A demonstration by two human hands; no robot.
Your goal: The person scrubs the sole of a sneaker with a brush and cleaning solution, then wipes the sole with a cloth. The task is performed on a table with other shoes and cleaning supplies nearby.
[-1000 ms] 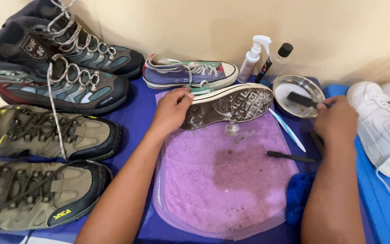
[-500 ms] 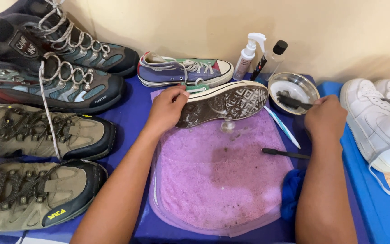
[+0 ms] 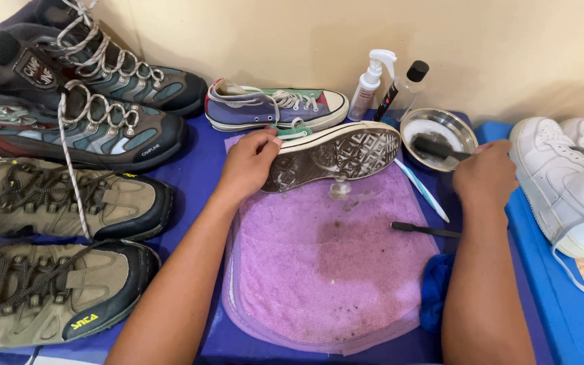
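My left hand (image 3: pixel 250 164) grips the heel end of a canvas sneaker (image 3: pixel 336 154) held on its side, dirty patterned sole facing me, above a stained purple towel (image 3: pixel 332 263). My right hand (image 3: pixel 487 177) holds a black brush (image 3: pixel 437 147) whose head rests in a small glass bowl (image 3: pixel 439 132) to the right of the shoe. The matching sneaker (image 3: pixel 275 106) stands upright just behind the held one.
Hiking boots and shoes (image 3: pixel 69 196) line the left side on a blue cloth. A white spray bottle (image 3: pixel 369 82) and a clear bottle (image 3: pixel 405 88) stand by the wall. A blue toothbrush (image 3: pixel 422 190) and a black tool (image 3: pixel 426 230) lie on the towel. White sneakers (image 3: pixel 566 179) sit right.
The view has shifted slightly. My right hand stays at the bowl with the brush, and my left hand keeps the sneaker sole-up over the towel.
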